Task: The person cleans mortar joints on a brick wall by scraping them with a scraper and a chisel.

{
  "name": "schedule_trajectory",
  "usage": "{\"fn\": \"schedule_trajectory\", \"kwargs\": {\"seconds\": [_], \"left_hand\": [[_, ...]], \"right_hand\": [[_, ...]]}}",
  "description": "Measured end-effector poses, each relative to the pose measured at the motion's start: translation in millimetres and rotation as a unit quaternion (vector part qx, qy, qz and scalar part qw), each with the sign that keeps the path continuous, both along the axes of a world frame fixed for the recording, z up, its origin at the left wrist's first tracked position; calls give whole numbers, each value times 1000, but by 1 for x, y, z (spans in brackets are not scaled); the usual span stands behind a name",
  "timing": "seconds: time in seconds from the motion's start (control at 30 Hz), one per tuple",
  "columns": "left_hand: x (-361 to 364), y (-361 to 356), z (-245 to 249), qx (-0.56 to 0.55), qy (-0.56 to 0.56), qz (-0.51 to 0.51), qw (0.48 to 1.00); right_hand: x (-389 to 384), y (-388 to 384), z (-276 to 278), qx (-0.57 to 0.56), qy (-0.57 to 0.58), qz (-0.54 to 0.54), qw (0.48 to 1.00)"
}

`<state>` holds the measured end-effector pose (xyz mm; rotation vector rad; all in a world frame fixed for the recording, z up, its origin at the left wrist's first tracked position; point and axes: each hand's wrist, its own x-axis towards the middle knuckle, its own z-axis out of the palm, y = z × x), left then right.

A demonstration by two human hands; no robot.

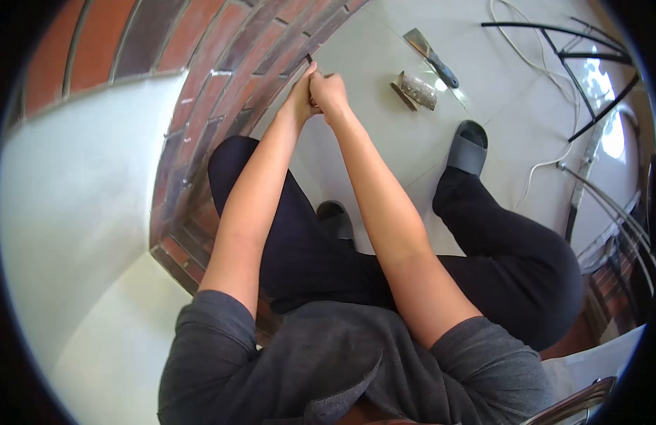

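My left hand (298, 103) and my right hand (329, 93) are together at the foot of the red brick wall (232, 74). The right one is closed in a fist, pressed against the left, whose fingers are bent and closed. A small dark tip (309, 59) shows just past the fingertips, right at the wall's lower edge. What the hands grip is mostly hidden, and I cannot tell its kind. To their right on the tiled floor (385, 152) lie a scraper (433, 58) with a wide blade and dark handle, and a stained, pale block-like piece (417, 92).
My knees are spread, with a dark slipper (469, 147) on the right foot and another slipper (335, 221) between the legs. A black metal frame (565, 55) stands at the right, near a white cable (530, 49). A smooth white surface (80, 177) borders the bricks on the left.
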<state>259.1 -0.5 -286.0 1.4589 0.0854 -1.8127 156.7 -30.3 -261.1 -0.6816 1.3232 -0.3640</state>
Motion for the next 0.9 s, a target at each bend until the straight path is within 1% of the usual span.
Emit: {"fn": "schedule_trajectory", "kwargs": {"seconds": [0.03,0.1,0.17,0.2,0.23,0.27,0.3,0.33,0.37,0.43,0.53,0.57,0.63,0.67,0.7,0.77,0.8,0.83,0.87,0.9], "left_hand": [[-20,-4,10,22,-38,37,998],[-32,-10,28,-18,49,69,996],[-45,-15,50,-22,71,146,986],[-38,-12,46,-56,43,61,996],[-36,-15,39,-48,-4,43,998],[-35,-16,32,-36,-21,50,998],[-38,-19,37,-23,-37,55,998],[-44,-23,50,-18,-38,60,997],[-42,-25,44,-19,-42,67,997],[-30,-26,40,-46,-27,35,998],[-17,-26,31,-62,1,0,998],[-20,-27,27,-49,-12,20,999],[-34,-29,45,-27,-38,60,997],[-37,-30,51,-33,-18,74,997],[-38,-30,63,-33,-18,59,998],[-34,-33,59,-26,-30,84,996],[-24,-30,46,-44,-22,54,997],[-18,-30,47,-67,-14,22,997],[-24,-32,48,-46,-42,35,997],[-21,-32,47,-53,-23,31,998]], "right_hand": [[13,9,-37,-71,60,-21,995],[9,9,-46,-81,29,-52,995],[-20,-4,6,-14,-51,6,999],[-24,-10,16,8,-61,5,998],[-24,-13,28,6,-30,14,999],[-24,-15,35,12,-18,4,1000],[-23,-17,37,18,-6,-9,1000],[-26,-20,39,17,-17,-4,1000],[-27,-22,39,17,-26,-11,999],[-18,-27,30,-2,-17,-18,1000],[-13,-27,24,20,-60,-13,998],[-13,-26,25,18,-54,-17,998],[-15,-27,46,10,-44,-26,999],[-21,-30,57,26,-62,-19,998],[-19,-36,57,24,-64,-16,998],[-18,-35,53,30,-65,-13,997],[-12,-36,29,14,-54,29,998],[-12,-31,30,7,-41,8,999],[-7,-30,32,-6,-30,-14,999],[-6,-31,32,-19,-18,-35,999]]}}
